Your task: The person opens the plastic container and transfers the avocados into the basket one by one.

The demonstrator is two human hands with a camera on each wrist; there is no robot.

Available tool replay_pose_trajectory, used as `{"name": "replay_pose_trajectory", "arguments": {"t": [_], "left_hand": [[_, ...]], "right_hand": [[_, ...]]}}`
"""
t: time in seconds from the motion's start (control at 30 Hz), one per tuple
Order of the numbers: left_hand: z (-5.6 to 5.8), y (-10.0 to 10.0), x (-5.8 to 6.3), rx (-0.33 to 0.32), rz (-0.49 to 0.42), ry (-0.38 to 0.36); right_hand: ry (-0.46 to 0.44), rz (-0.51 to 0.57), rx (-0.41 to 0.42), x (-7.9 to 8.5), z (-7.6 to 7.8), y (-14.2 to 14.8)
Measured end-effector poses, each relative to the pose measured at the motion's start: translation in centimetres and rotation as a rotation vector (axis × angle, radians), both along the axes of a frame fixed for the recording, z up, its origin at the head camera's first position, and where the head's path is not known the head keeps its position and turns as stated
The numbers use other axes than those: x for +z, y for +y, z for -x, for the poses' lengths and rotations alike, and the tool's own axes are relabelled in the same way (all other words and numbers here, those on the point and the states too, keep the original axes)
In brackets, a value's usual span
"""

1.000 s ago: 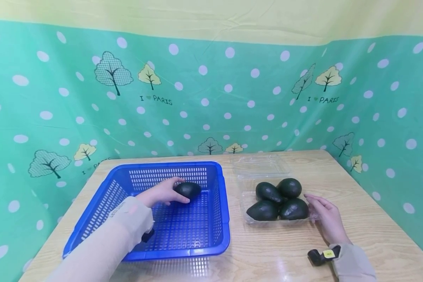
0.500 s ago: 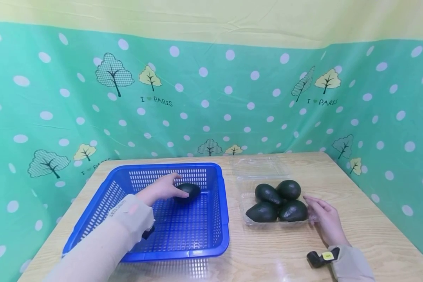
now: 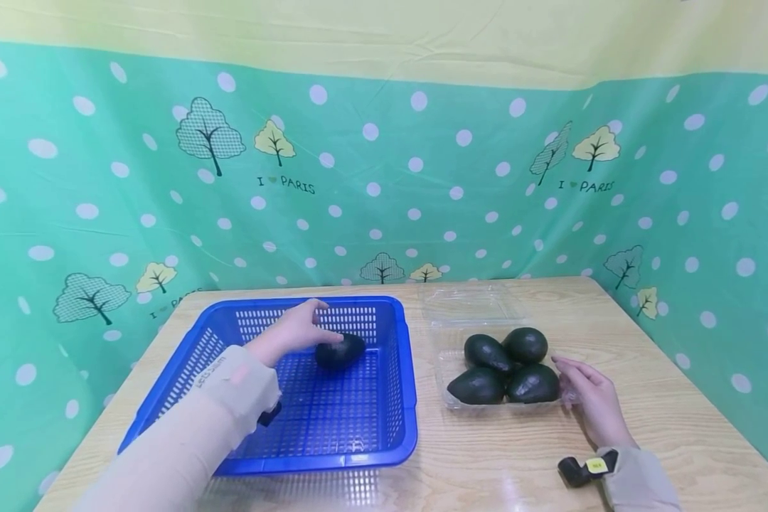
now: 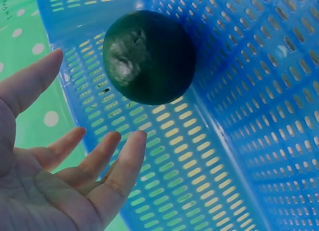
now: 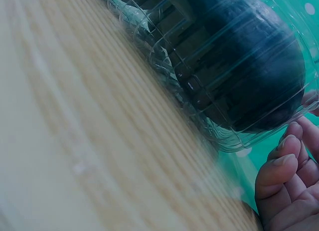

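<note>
My left hand (image 3: 299,331) is over the blue plastic basket (image 3: 412,398), fingers spread just above a dark green avocado (image 3: 340,353) lying inside toward the back right. In the left wrist view a gap shows between the fingers of the left hand (image 4: 75,176) and the avocado (image 4: 149,59). At the right, a clear plastic clamshell box (image 3: 446,359) holds several dark avocados (image 3: 485,353). My right hand (image 3: 594,398) pinches its right edge; the right wrist view shows the hand's fingertips (image 5: 286,161) bent at the rim of the box (image 5: 232,142).
The clamshell's lid (image 3: 473,304) lies folded back behind the box. Both containers stand on a wooden table (image 3: 486,455). A green and yellow patterned cloth (image 3: 409,206) hangs behind and at the sides. Black straps with cameras (image 3: 587,468) sit on the wrists.
The left hand's fingers have let go of the avocado in the basket and lifted slightly up and back. The right hand stays at the clamshell box's edge.
</note>
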State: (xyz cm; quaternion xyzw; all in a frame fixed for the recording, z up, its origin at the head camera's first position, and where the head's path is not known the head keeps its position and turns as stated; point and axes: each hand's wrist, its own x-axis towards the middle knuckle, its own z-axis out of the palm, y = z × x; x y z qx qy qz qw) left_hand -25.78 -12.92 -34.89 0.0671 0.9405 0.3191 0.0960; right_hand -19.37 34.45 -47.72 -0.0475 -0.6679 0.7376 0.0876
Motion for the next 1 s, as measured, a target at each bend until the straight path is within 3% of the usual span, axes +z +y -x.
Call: {"name": "replay_pose_trajectory", "arguments": {"t": [0.3, 1.0], "left_hand": [[0.3, 0.2, 0.8, 0.002, -0.008, 0.048], [-0.1, 1.6, 0.0, 0.064, -0.142, 0.099]], "right_hand": [[-0.016, -0.013, 0.0, 0.2, -0.1, 0.1], [-0.028, -0.025, 0.01, 0.3, 0.0, 0.1]]}}
